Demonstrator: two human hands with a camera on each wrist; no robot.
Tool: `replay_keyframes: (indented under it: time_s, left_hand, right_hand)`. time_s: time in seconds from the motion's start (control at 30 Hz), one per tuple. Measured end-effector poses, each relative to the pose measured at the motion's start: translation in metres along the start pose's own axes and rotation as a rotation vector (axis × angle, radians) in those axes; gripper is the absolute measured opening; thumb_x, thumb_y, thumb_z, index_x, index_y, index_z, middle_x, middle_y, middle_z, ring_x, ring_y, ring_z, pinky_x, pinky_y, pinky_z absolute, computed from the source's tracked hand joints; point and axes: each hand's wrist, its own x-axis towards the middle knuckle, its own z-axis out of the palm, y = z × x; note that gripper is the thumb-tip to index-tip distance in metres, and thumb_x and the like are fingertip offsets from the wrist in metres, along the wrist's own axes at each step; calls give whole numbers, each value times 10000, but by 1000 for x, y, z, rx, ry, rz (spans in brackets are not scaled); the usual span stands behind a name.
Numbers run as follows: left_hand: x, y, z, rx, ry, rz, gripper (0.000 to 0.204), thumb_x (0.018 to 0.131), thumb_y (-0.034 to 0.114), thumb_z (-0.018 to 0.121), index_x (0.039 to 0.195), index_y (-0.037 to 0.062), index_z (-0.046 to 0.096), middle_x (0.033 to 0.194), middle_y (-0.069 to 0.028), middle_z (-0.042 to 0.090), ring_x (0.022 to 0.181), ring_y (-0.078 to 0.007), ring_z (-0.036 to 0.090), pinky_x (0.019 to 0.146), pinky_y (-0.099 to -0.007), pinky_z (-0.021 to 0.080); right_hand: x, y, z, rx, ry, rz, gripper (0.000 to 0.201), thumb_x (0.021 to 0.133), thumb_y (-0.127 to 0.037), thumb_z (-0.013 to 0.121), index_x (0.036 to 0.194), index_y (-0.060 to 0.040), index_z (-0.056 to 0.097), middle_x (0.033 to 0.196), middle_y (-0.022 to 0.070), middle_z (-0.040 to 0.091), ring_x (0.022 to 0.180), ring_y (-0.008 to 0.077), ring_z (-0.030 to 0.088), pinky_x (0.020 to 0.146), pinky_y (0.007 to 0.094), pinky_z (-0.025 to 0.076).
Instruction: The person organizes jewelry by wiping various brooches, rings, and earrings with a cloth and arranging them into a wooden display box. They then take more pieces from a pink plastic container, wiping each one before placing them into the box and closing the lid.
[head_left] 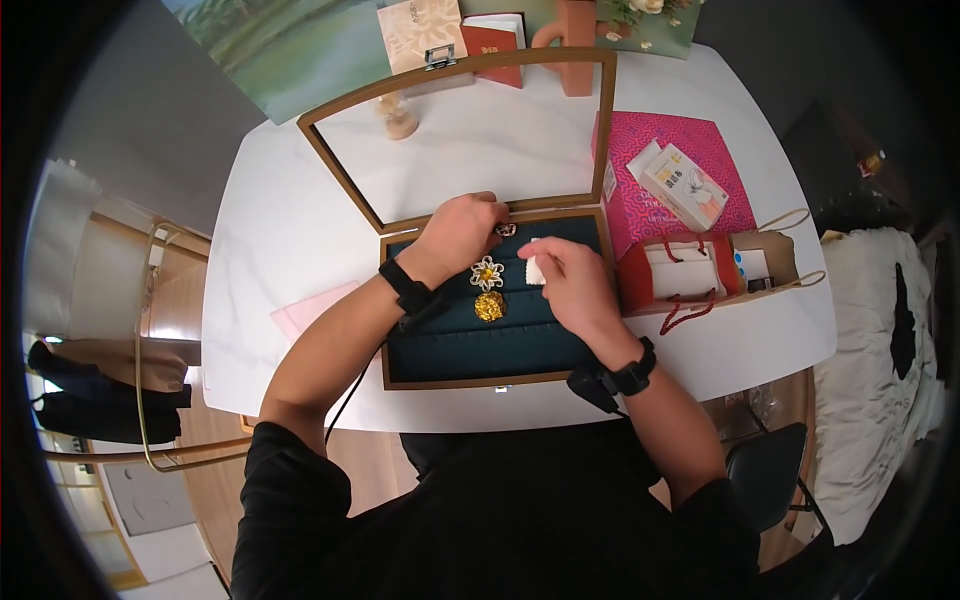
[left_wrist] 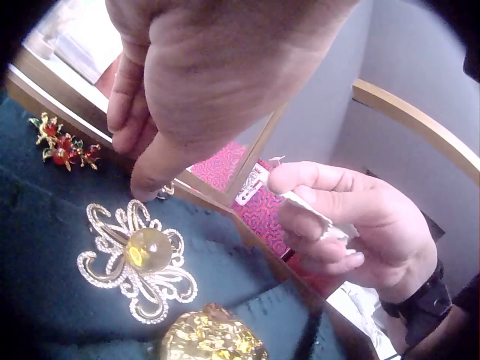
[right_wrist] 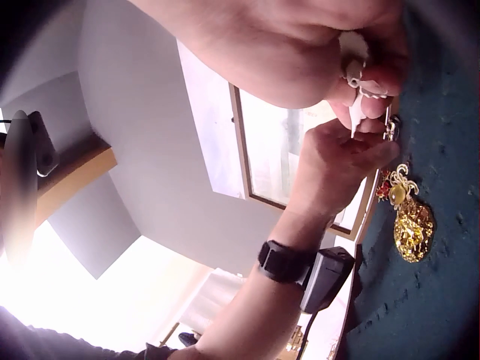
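Nearest in the lined jewelry box lies a gold rosette-like brooch, with a rhinestone flower brooch behind it. Beside them the right hand pinches a zigzag-edged white cloth, likely light, limp and easiest held at its gathered middle. Farther back, the left hand's fingertips meet a small brooch, gripping or merely touching, I cannot tell; it is probably stiff, slippery and delicate, best taken by its rim.

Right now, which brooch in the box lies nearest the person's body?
The lumpy gold brooch; the silver flower brooch, red brooch and piece by the left hand all lie farther back.
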Motion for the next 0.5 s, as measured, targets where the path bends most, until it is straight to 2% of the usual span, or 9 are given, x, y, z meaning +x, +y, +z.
replay_keyframes:
  time_s: [0.03, 0.17, 0.3, 0.5]
  left_hand:
    - [0, -1, -1, -2, 3, -4, 252, 800, 60, 849, 1038, 45, 766, 1004, -137, 733, 937, -378, 734, 851, -471, 599]
    - [-1, -1, -1, 12, -5, 5, 233, 807, 41, 829, 1031, 46, 766, 1018, -136, 730, 948, -379, 732, 855, -474, 596]
    - [-2, 1, -2, 2, -24, -8, 239, 807, 28, 820, 1039, 45, 766, 1025, -138, 730, 960, -383, 729, 862, -475, 595]
    - [-7, 0, -13, -28, -5, 33, 284, 802, 12, 819, 1078, 30, 756, 1055, -156, 729, 979, -396, 726, 879, -477, 593]
  right_hand:
    - [-4, 5, -1, 26, -12, -22, 231, 1107, -86, 571, 1166, -47, 790, 766, 27, 668, 607, 104, 595, 592, 291, 485]
    - [-23, 13, -10, 84, -67, 5, 228, 1117, -69, 565, 1174, -37, 783, 788, -7, 646, 642, 63, 550, 596, 247, 459]
    - [-38, 1, -23, 92, -150, 80, 229, 1120, -81, 568, 1177, -30, 783, 808, 2, 655, 659, 65, 560, 615, 247, 475]
    - [-59, -6, -30, 110, -211, 67, 244, 1131, -107, 563, 1185, -35, 790, 829, 5, 672, 673, 65, 572, 634, 243, 487]
